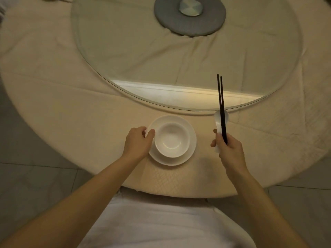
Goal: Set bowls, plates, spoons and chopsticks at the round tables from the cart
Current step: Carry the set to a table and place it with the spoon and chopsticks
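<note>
Fingers of the left hand (138, 141) pinch the plate (191, 138) rim; right hand (228, 149) grip closed around chopsticks (221, 111) and spoon (218, 122).

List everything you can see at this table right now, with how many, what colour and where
plate: one, white, near table edge, in front of the person
bowl: one, white, upright on the plate
spoon: one, white, held in the right hand, right of the plate
chopsticks: one pair, black, held with the spoon, tips pointing away over the glass
glass turntable: one, clear, centre of the table
turntable base: one, grey disc with a silver hub, under the glass
tablecloth: one, cream, covering the round table
floor: grey tiles, around the table
shirt: one, white, bottom of view
left hand: gripping the plate's left rim
right hand: closed on spoon and chopsticks
</note>
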{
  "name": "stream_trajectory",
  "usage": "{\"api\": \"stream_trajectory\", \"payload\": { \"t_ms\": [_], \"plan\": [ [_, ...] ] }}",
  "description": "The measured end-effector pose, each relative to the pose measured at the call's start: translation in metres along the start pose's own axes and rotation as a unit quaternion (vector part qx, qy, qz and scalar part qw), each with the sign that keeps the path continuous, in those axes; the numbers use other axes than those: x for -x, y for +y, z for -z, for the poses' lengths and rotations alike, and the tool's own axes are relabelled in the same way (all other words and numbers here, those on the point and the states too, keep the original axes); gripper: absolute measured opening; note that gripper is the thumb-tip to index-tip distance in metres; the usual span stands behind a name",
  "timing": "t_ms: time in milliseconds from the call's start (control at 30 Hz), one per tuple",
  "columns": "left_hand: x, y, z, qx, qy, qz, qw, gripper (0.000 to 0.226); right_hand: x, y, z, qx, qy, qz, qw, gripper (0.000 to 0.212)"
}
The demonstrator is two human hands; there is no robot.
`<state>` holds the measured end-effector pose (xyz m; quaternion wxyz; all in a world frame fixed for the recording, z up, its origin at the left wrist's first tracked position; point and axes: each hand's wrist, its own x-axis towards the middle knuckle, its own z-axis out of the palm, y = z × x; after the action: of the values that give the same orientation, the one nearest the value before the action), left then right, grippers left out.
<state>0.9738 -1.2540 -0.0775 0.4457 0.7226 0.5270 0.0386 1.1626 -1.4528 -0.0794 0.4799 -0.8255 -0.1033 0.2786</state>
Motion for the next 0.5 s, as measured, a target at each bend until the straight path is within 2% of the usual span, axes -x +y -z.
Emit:
{"api": "stream_trajectory", "payload": {
  "t_ms": [67, 133, 200, 300, 500],
  "plan": [
    [0.003, 0.002, 0.003, -0.002, 0.003, 0.013, 1.000, 0.042, 0.006, -0.012, 0.009, 0.006, -0.065, 0.024, 0.998, 0.026],
    [0.005, 0.002, 0.006, 0.003, 0.025, 0.017, 1.000, 0.047, 0.013, -0.023, 0.014, 0.012, -0.120, 0.054, 0.991, 0.008],
    [0.009, 0.002, 0.009, 0.014, 0.039, 0.011, 0.999, 0.041, 0.018, -0.032, 0.014, 0.002, -0.139, 0.065, 0.988, 0.020],
    [0.011, 0.002, 0.010, 0.042, 0.035, 0.008, 0.998, 0.028, 0.017, -0.038, 0.006, -0.034, -0.138, 0.043, 0.989, 0.013],
    [0.011, 0.002, 0.005, 0.100, 0.012, 0.022, 0.995, 0.013, 0.008, -0.029, -0.011, -0.072, -0.151, -0.055, 0.984, 0.020]
  ]
}}
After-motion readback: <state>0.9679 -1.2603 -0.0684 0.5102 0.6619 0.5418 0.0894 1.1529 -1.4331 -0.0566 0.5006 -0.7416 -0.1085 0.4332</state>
